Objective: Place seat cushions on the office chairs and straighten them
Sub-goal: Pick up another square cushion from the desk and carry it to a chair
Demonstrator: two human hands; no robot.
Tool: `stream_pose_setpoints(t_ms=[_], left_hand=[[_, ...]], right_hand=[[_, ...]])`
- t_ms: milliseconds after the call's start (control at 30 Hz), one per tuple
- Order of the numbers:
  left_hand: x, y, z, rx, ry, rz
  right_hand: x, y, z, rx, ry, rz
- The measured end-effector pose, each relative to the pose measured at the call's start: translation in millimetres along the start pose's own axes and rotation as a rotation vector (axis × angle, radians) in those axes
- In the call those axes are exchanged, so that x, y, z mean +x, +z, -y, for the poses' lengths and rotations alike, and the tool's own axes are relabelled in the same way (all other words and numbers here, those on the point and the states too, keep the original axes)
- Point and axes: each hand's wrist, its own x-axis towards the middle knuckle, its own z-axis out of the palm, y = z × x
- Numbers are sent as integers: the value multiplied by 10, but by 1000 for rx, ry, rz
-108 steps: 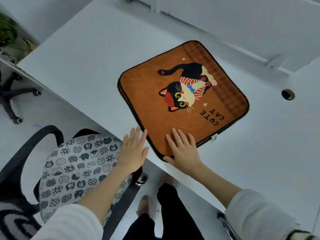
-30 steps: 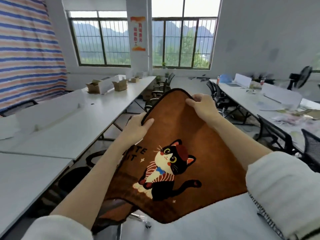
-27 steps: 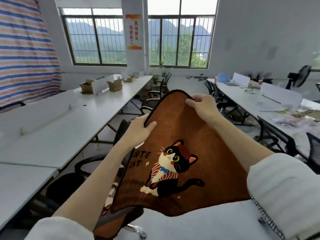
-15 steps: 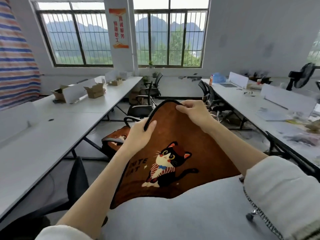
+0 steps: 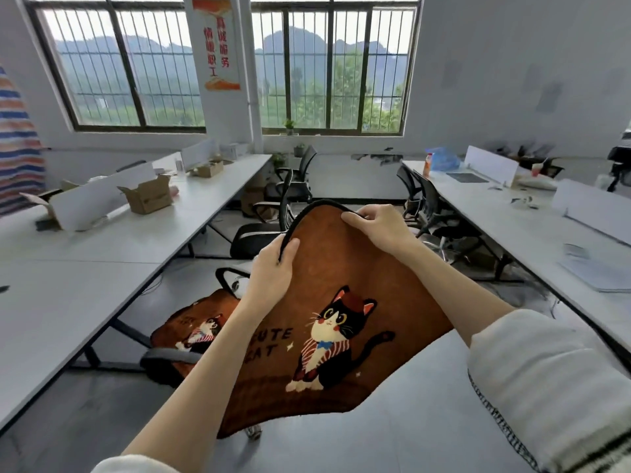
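I hold a brown cat cushion (image 5: 341, 302) up in the air in front of me; my left hand (image 5: 273, 268) pinches its black-piped top edge, thumb on the printed face, and my right hand (image 5: 379, 227) pinches the same edge further along, so the cushion hangs curved between them, its lower corner drooping toward the floor.

One chair (image 5: 164, 360) just below and to my left already wears a matching cushion (image 5: 194, 329); it seems to lie flat on the seat, though my left forearm hides part of it, so I cannot say whether it sits quite square. I judge the task partly done; this cushion is not yet on any seat, and I expect straightening to follow once it is down.

The likely next seat is the bare black chair (image 5: 259, 233) further up the aisle, close to the left desk (image 5: 102, 254); beyond it stand more black chairs (image 5: 300, 179) near the window, with no cushion I can see on them, and others on the right (image 5: 430, 206) by the right desk (image 5: 512, 220). Cardboard boxes (image 5: 146, 196) sit on the left desk, out of my way; the cushioned chair's armrest and the narrow aisle are what I must pass.
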Motion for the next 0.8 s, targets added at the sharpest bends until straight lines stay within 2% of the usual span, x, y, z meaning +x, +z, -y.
stream_pose_setpoints(t_ms=[233,367,467,633,800], left_hand=[[1671,676,562,-23,-40,18],[2702,1152,933,-42,-68,-46],[3440,1374,1208,-70,-135,-172],[4333,1218,1590,-19,-204,-407],[5094,829,2191,62,-237,-520]], right_hand=[[1663,-56,-959,-97,-13,0],[2768,-113,-1643,-122,-28,27],[3642,-183,-2081,-212,-18,45],[4869,39,-2438,-335,-53,112],[5961,847,-2513,-295,-103,193]])
